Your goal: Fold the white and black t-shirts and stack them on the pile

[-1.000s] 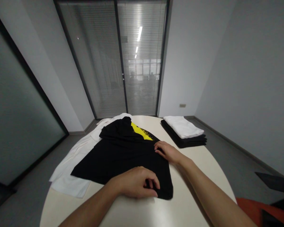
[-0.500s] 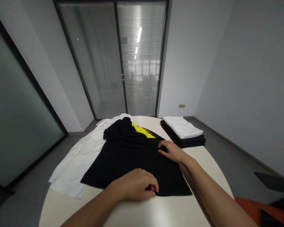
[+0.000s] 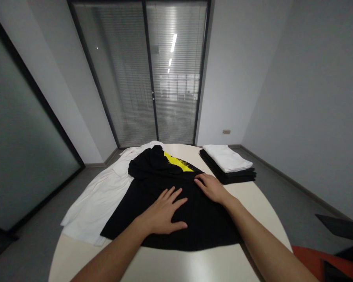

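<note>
While both on the black garment (image 3: 202, 219), left hand (image 3: 162, 215) widely splayed, right hand (image 3: 212, 188) only slightly spread.

Bare left hand (image 3: 163, 213) and bare right hand (image 3: 211, 188) hide parts of the black fabric garment with yellow print (image 3: 164, 181). White cloth garment (image 3: 97, 205) partly buried under it. Round cream table (image 3: 270, 205) cropped at bottom. Orange-red object (image 3: 307, 260) cut off at right, possibly a chair.

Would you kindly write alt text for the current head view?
The left hand, spread flat, and the right hand rest on a black garment with a yellow print on a pale table. White cloth lies at left; a folded stack sits at far right.
</note>
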`<state>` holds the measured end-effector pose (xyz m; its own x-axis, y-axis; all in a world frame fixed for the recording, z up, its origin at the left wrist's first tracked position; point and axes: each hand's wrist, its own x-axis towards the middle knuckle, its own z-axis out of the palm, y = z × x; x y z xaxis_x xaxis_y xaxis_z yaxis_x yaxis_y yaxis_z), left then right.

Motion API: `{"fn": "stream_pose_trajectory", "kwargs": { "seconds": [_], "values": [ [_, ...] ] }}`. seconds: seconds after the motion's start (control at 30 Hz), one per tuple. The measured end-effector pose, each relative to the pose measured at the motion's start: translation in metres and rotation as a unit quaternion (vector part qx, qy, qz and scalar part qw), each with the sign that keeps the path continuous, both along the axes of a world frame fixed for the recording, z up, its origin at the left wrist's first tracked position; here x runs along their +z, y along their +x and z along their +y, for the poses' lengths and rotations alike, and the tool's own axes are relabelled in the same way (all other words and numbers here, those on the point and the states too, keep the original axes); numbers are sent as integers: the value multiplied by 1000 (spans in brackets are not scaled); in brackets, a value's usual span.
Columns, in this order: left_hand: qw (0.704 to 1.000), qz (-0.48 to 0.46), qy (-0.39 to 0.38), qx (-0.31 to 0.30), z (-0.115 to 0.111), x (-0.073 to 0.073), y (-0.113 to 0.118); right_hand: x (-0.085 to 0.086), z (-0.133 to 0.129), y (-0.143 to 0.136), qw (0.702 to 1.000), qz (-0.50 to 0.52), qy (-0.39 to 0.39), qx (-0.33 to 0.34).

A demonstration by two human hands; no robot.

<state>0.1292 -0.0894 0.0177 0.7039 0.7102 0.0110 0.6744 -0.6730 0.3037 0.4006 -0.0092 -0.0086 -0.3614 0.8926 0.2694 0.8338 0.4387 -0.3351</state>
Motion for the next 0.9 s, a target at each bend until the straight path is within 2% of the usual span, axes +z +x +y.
{"fn": "stream_pose_trajectory", "kwargs": {
  "seconds": [0.17, 0.37, 0.47, 0.6, 0.9],
  "values": [
    [999, 0, 12, 44, 21, -17, -15, -10, -2, -13, 998, -24, 3, -49],
    [998, -5, 58, 33, 25, -26, -16, -18, -5, -21, 995, -45, -4, -86],
    [997, -3, 68, 32, 19, -26, -11, -17, -7, -23, 994, -57, -22, -89],
    [996, 23, 52, 65, 7, -23, -3, -15, -11, -22, 993, -80, -39, -83],
    [994, 36, 13, 101, -34, -17, 14, -15, -35, -7, 992, -106, -42, -47]
  ]
}}
